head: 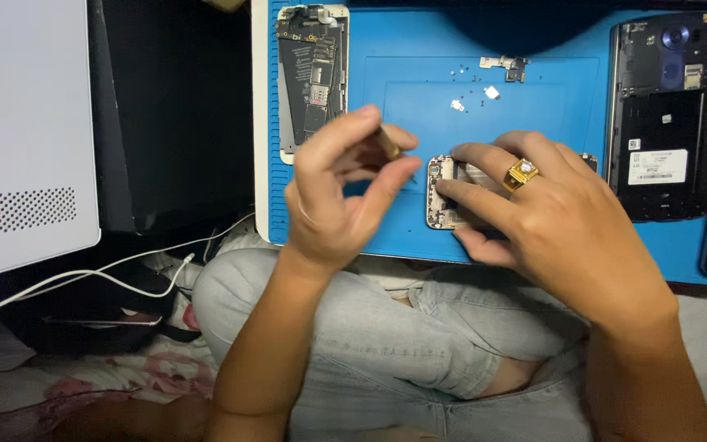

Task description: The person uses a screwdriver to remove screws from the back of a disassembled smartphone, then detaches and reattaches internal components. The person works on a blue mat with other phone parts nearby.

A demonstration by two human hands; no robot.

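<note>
the blue work mat (pixel 419 221) is the thing to steer by here. near its front edge, about the middle, lies a small opened phone (pixel 445 195) with a pale gold frame, its insides showing. the right hand (pixel 550 217), a gold ring (pixel 522 173) on one finger, lies over most of it: fingers spread and fairly flat, fingertips pressing the frame down onto the mat, the thumb tucked at the near edge. it steadies the phone without closing around it.

the left hand (pixel 341 192) hovers just above the mat's front left part, curled loosely, thumb and fingers pinched round a small brownish-gold piece (pixel 389 143). what that piece is i cannot tell; only its tip shows.

the phone looks light, stiff in the frame but delicate inside, so the bare outer edges seem the safest place to hold, not the exposed boards. the pinched piece seems tiny and easy to drop.

toward the mat's far left corner rests another opened phone (pixel 312 78). mid-mat, farther back, small loose parts and screws (pixel 488 82) are scattered. at the mat's right side lies a large black phone with its back off (pixel 668 115). left of the mat sit a white box (pixel 22 139) and white cables (pixel 108 274).
</note>
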